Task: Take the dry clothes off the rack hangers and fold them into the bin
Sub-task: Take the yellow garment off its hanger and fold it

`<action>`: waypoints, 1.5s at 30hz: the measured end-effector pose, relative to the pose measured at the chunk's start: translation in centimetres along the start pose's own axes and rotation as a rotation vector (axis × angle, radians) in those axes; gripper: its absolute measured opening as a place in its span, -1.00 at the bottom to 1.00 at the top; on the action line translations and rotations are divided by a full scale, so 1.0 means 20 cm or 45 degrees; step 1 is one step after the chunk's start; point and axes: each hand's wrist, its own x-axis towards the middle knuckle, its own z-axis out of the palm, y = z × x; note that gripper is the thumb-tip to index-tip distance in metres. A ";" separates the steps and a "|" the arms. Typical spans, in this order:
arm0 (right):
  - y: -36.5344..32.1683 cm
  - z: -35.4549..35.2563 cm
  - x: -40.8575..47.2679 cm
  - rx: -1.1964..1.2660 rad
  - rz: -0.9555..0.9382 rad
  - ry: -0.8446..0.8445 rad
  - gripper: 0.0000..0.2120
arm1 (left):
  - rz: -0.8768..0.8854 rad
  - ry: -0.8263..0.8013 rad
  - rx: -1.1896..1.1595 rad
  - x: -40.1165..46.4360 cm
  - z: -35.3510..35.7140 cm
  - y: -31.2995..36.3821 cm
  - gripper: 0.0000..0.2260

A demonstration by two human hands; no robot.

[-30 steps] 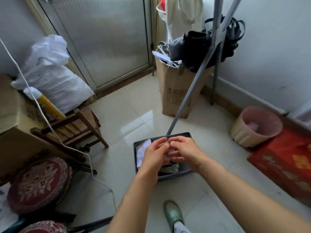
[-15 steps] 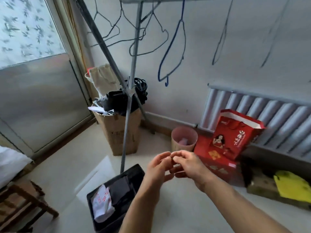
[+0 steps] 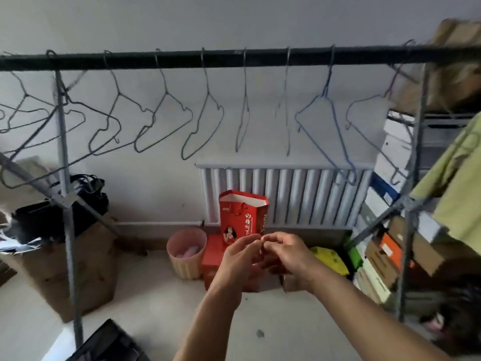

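Note:
A dark rack bar [image 3: 234, 57] runs across the top with several bare wire hangers [image 3: 205, 118] on it, one of them blue [image 3: 330, 118]. A yellow-green garment [image 3: 458, 194] hangs at the far right edge. The dark bin [image 3: 109, 342] shows only a corner at the bottom left. My left hand [image 3: 238, 261] and my right hand [image 3: 285, 252] are held together in front of me, well below the bar, fingertips touching. Neither holds any cloth that I can see.
A red paper bag [image 3: 242, 217] stands before a white radiator [image 3: 299, 196], with a pink waste basket [image 3: 186, 252] to its left. A cardboard box [image 3: 86, 267] with a black bag sits behind the left rack leg [image 3: 69, 230]. Stacked boxes [image 3: 382, 256] fill shelves on the right.
My view has swung up from the bin on the floor to the rack bar and hangers. My hands have stayed together in front of me, and the bin has dropped to the frame's corner.

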 end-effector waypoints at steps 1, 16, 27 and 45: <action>0.02 -0.14 -0.03 0.009 -0.007 0.036 -0.85 | 0.005 -0.035 0.022 0.01 0.14 -0.01 -0.86; -0.02 -1.85 -0.29 -0.229 -0.152 0.523 -0.85 | 0.063 -0.401 0.107 0.04 1.75 0.00 -0.87; -0.53 -2.78 -0.15 -0.921 -0.526 1.453 -0.68 | 0.259 -0.491 0.306 0.25 2.30 0.35 -0.78; -0.67 -2.59 -0.15 -0.115 -0.481 0.685 -0.87 | 0.694 -0.475 0.243 0.30 2.34 0.49 -0.79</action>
